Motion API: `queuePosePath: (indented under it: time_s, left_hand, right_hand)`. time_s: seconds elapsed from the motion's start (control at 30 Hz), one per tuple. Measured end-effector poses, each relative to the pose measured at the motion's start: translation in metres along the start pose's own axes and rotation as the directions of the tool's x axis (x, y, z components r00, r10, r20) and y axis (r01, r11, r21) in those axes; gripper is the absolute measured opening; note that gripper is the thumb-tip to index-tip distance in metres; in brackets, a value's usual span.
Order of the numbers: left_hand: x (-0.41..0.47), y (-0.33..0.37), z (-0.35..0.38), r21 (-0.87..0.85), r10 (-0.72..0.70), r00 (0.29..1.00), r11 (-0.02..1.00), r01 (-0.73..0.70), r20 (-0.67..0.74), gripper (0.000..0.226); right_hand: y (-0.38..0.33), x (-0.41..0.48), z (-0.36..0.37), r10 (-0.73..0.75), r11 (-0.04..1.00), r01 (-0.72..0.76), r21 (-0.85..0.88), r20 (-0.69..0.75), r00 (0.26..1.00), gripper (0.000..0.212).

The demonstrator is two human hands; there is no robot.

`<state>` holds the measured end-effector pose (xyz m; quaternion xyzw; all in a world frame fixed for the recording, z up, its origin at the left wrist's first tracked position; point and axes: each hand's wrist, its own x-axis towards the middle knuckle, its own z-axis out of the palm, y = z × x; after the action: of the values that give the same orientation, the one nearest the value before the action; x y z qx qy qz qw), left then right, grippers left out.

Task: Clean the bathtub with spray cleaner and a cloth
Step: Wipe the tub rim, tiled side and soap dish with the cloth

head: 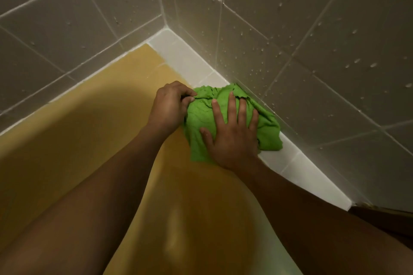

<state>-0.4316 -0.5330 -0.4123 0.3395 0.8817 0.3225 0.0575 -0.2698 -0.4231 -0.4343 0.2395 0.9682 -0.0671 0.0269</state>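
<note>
Two hands on green cloth (201,123) | left hand (169,107) pinches its edge, right hand (232,138) presses flat, fingers straight | cloth on bathtub (89,140) rim by wall (312,51) | step: wiping | next: probably slide along rim

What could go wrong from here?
1. The right hand presses flat on the green cloth over the glossy yellow tub; it might slip.
2. The left hand pinches the cloth bunched, so coverage may be patchy.
3. Wet wall tiles may drip onto the white ledge.
</note>
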Motion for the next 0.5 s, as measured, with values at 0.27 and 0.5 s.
queuePosePath:
  time_s: [0.27,0.5]
  left_hand:
    - [0.025,-0.038,-0.022,0.03,-0.067,0.994,0.997,0.07,-0.085,0.014]
    - [0.045,-0.069,-0.047,0.081,-0.124,0.985,0.988,0.135,-0.121,0.019]
  right_hand:
    - [-0.029,0.057,0.001,-0.096,0.995,0.095,-0.02,-0.02,0.995,0.08]
    - [-0.058,0.112,0.002,-0.174,0.985,0.173,-0.029,-0.038,0.984,0.087]
